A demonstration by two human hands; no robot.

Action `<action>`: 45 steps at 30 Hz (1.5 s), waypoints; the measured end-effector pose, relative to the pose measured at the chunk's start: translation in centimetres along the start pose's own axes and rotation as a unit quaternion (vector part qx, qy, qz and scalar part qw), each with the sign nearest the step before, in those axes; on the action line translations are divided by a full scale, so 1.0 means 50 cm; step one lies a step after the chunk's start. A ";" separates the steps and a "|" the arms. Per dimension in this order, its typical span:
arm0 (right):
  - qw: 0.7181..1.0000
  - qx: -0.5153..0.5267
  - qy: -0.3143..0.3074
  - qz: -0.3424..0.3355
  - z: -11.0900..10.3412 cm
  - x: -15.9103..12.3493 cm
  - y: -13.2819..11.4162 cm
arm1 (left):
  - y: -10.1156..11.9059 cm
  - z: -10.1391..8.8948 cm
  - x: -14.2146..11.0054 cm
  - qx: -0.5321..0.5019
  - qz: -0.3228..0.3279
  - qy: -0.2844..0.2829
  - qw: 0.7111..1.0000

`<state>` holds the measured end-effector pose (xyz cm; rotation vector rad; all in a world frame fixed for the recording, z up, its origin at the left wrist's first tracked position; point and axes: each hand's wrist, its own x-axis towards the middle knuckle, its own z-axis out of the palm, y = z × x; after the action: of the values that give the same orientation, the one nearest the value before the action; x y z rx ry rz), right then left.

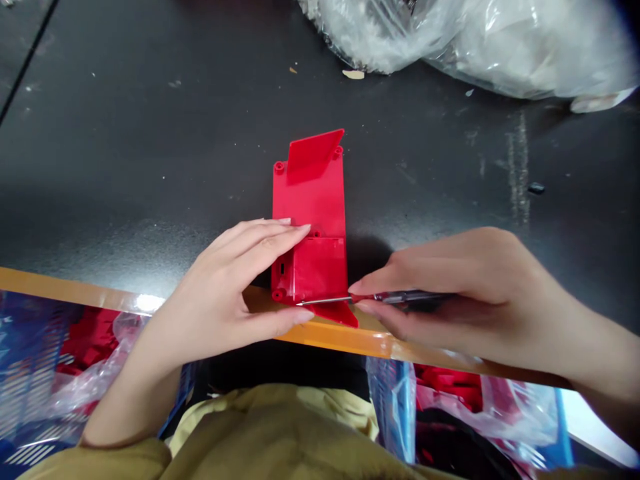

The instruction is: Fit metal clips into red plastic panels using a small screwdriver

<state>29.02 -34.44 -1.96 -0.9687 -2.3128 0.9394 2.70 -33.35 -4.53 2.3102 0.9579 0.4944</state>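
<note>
A red plastic part [311, 200], a flat panel with screw bosses and a raised flap at its far end, lies on the dark table [125, 153] near the front edge. My left hand [235, 287] rests against its left side, fingers stretched over the panel and thumb at the table's edge. My right hand [460, 293] pinches a small screwdriver [360, 299] with a dark handle. The metal tip points left at the near left corner of the red part.
Clear plastic bags [475, 40] with white contents lie at the back right. The table has an orange front edge [75, 292]. Below it, left and right of my lap, blue crates [30, 360] hold bagged red parts.
</note>
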 end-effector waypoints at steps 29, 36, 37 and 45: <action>0.997 -0.060 -0.049 -0.023 -0.021 0.005 -0.009 | 0.005 -0.002 0.001 0.009 -0.001 -0.007 1.000; 0.996 -0.058 -0.059 0.014 -0.014 -0.002 -0.020 | 0.007 -0.003 0.003 0.008 -0.004 -0.011 1.000; 0.996 -0.054 -0.062 0.019 -0.012 -0.003 -0.020 | 0.007 -0.003 0.003 0.008 -0.005 -0.013 1.000; 0.998 -0.018 -0.027 0.062 0.006 -0.012 -0.020 | 0.002 -0.005 -0.003 0.026 0.003 -0.019 0.999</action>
<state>28.82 -35.54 -1.50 -1.1259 -2.3442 0.9876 2.52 -33.42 -4.27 2.3609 0.9550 0.4311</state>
